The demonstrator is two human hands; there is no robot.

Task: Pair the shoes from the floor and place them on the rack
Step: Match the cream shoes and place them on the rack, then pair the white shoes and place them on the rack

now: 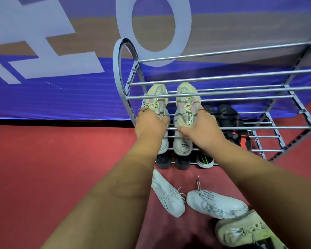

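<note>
Left hand (pixel 150 125) and right hand (pixel 201 131) each clasp one cream shoe, left shoe (pixel 157 101) and right shoe (pixel 186 105), on a middle shelf of the rack (pixel 223 93); advise seating both soles across the bars, toes level, before loosening either grip.

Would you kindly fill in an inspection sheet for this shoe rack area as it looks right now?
Surface: red carpet floor.
Job's things: metal rack; beige pair side by side on a middle shelf; black shoes beside them; dark shoes on the lowest shelf; two white shoes and a worn one on the floor.
Clutter: nothing seen.
Grippers: left hand and right hand each on a beige shoe.
Cables: nothing seen.
Surroundings: blue banner behind.
</note>
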